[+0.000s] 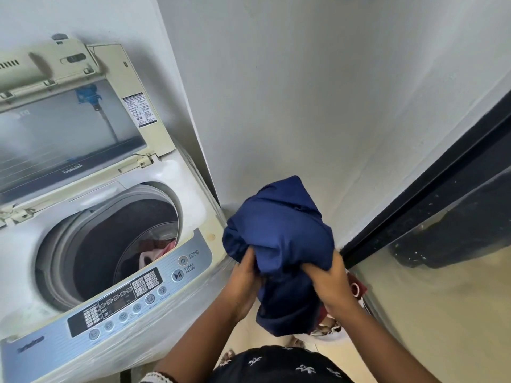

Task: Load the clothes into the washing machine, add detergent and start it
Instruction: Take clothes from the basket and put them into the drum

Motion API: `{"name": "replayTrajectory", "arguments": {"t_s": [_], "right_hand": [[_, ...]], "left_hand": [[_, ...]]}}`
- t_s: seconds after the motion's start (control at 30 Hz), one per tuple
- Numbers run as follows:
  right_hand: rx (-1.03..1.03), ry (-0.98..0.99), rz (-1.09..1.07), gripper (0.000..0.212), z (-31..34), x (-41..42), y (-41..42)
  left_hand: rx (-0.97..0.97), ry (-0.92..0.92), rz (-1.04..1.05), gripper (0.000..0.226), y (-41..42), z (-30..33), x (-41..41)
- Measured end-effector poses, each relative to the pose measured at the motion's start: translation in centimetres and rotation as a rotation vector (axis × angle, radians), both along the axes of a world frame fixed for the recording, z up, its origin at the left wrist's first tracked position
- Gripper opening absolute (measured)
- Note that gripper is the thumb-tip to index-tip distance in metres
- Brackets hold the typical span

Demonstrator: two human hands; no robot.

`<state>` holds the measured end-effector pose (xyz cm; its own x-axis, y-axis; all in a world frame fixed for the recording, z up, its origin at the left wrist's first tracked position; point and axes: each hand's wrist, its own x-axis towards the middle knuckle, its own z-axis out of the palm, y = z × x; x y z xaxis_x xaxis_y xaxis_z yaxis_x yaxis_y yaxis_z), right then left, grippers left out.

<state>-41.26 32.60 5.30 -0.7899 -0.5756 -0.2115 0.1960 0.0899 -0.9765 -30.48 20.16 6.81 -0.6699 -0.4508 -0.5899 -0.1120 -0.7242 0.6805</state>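
A bunched navy blue garment (282,233) hangs in the air to the right of the top-loading washing machine (193,189). My left hand (244,277) grips its lower left side and my right hand (329,283) grips its lower right side. The machine's lid (72,128) stands open. Inside the drum (116,244), pink and red clothes (157,251) lie at the bottom. The control panel (130,297) with its power and start buttons runs along the machine's front edge.
More clothes (351,288) lie in a pile below my right hand, partly hidden by the blue garment. A white wall stands behind. A dark-framed glass door (431,205) runs along the right side.
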Motion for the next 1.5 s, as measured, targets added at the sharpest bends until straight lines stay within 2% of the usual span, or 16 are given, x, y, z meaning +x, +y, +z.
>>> {"name": "replayTrajectory", "arguments": {"t_s": [0.1, 0.17, 0.23, 0.37, 0.47, 0.57, 0.67, 0.77, 0.83, 0.9, 1.03, 1.2, 1.27, 1.37, 1.43, 1.5], "right_hand": [[0.314, 0.397, 0.123, 0.036, 1.6, -3.5, 1.3], [0.717, 0.789, 0.363, 0.045, 3.0, -4.7, 1.4], [0.996, 1.027, 0.495, 0.057, 4.5, -4.1, 0.7], [0.764, 1.138, 0.539, 0.070, 6.8, -0.5, -1.5], [0.390, 0.877, 0.529, 0.073, 7.6, 0.6, -1.9], [0.223, 0.769, 0.546, 0.094, 7.4, -0.1, -0.9], [0.387, 0.792, 0.505, 0.121, 6.0, -0.8, 0.4], [0.268, 0.422, 0.470, 0.131, 4.4, -1.3, 1.2], [0.228, 0.193, 0.501, 0.104, 4.4, -0.9, 1.7], [0.162, 0.080, 0.502, 0.031, 4.9, 0.5, 1.4], [0.060, -0.117, 0.132, 0.047, 3.8, 1.5, 0.5], [0.027, 0.032, -0.082, 0.051, 1.4, -0.2, 1.3], [0.085, 0.149, -0.045, 0.050, 1.6, -1.3, 1.8], [0.290, 0.479, 0.064, 0.036, 2.1, -2.7, 2.0], [0.498, 0.773, 0.111, 0.027, 2.7, -3.0, 1.8], [0.655, 1.008, 0.202, 0.039, 2.9, -2.7, 1.5]], "left_hand": [[-0.298, -0.216, -0.153, 0.064, -0.7, -2.4, 1.5], [-0.513, -0.237, -0.222, 0.107, -0.9, -2.6, 2.2], [-0.746, -0.159, -0.373, 0.128, -0.9, -2.9, 2.4], [-0.984, -0.015, -0.508, 0.117, 0.8, -2.4, 0.7], [-0.929, -0.050, -0.188, 0.060, 0.3, -1.5, 0.3], [-0.762, -0.059, 0.050, 0.043, -1.6, -0.2, 0.7], [-0.351, -0.006, 0.374, 0.022, -2.1, 1.1, 0.2], [0.130, 0.132, 0.553, 0.019, -1.9, 1.0, -0.1], [0.251, 0.156, 0.513, 0.038, -0.9, 0.6, 0.1], [0.234, 0.082, 0.416, 0.049, 0.7, 0.8, 0.1], [0.214, 0.077, 0.151, 0.038, 1.6, 0.6, -0.3], [-0.217, -0.035, -0.080, 0.055, -0.6, -0.7, 0.6], [-0.487, -0.069, -0.082, 0.084, -1.8, -1.1, 1.3], [-0.830, -0.050, -0.268, 0.124, -3.0, -1.3, 2.2], [-1.035, -0.020, -0.429, 0.131, -2.5, -0.8, 2.3], [-1.174, -0.011, -0.547, 0.132, -1.5, -0.7, 2.0]]}}
